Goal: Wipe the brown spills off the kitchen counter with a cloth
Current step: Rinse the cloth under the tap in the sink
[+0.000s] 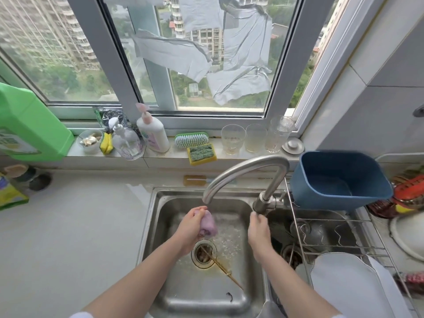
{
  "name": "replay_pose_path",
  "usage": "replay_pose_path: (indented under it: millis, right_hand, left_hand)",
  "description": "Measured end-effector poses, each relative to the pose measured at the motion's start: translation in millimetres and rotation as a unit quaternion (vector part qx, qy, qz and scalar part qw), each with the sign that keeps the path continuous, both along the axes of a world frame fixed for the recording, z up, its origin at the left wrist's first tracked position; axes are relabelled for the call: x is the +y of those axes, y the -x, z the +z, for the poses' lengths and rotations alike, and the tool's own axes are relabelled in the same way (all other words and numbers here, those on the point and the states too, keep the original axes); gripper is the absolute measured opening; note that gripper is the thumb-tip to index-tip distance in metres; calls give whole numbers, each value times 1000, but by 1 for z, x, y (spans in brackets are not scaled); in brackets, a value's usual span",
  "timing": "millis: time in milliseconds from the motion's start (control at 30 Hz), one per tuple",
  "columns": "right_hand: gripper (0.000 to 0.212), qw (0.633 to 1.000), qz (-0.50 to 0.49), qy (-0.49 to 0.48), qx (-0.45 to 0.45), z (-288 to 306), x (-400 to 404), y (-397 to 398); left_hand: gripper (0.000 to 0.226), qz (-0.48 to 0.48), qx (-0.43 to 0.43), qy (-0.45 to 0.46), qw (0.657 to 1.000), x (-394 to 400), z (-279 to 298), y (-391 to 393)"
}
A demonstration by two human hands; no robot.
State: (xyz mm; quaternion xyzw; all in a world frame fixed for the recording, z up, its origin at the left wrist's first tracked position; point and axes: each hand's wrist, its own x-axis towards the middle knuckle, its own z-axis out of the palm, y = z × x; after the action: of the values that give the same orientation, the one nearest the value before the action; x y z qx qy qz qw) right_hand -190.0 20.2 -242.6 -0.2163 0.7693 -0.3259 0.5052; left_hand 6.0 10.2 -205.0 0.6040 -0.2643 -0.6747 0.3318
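Observation:
My left hand (191, 223) grips a bunched purple cloth (208, 224) under the spout of the steel tap (243, 173), over the left basin of the steel sink (160, 226). Water splashes on the basin floor beside the drain (203, 253). My right hand (258, 228) reaches up to the tap's base, its fingers at the handle (261, 206); the grip itself is hidden. The pale counter (68, 226) stretches to the left of the sink; no brown spill shows on it from here.
A green jug (29, 125) stands on the far left. Soap bottles (152, 131), a brush (191, 139), sponges and glasses (232, 138) line the window ledge. A blue tub (339, 180) and a wire rack (332, 228) sit over the right basin, with plates (344, 283) in front.

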Motion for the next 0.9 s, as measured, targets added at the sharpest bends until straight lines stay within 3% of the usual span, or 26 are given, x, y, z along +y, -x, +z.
replay_pose_path:
  millis: [33,100,167,233,300,367,433,467,533,600,667,733,800,900]
  right_hand:
    - [50,993,14,-45,-106,-1,8,-23]
    - [52,939,10,-114,-323,7,16,-65]
    - [59,909,-13,-116,-401,11,16,-90]
    - [48,920,-25,-94,-379,11,14,-103]
    - [44,938,-14,-88,-336,13,16,-107]
    - [45,960,12,-95,-264,8,16,-110]
    - [59,980,38,-96,-168,1,19,-112]
    - [73,987,55,-92,-123,-7,21,-115]
    - [95,990,105,-89,-31,-17,26,-117]
    - [80,989,136,-65,8,-7,32,-118]
    - [65,985,170,-12,36,2,37,-117]
    - [65,980,187,15,66,1,41,-114]
    - [65,972,210,33,95,1,44,-112]
    - [72,958,237,78,142,1,45,-109]
  left_hand:
    - [21,0,-5,17,1000,3,1,6]
    - [25,-8,-49,23,998,10,3,18]
    - [25,-27,-136,45,989,20,-6,25]
    - [32,-84,-261,153,950,27,-16,19]
    - [49,-197,-395,274,854,30,-23,6]
    - [52,-279,-481,297,776,31,-26,-9]
    - [42,-322,-554,292,710,31,-22,-15]
    - [38,-326,-566,280,704,34,-19,-17]
    - [35,-317,-537,250,741,35,-20,-17]
    - [34,-314,-512,230,766,37,-25,-17]
    - [30,-341,-518,231,750,41,-28,-19]
    - [23,-376,-519,232,731,42,-28,-16]
    - [21,-369,-497,230,751,44,-24,-12]
    - [31,-312,-455,198,810,43,-20,-8]
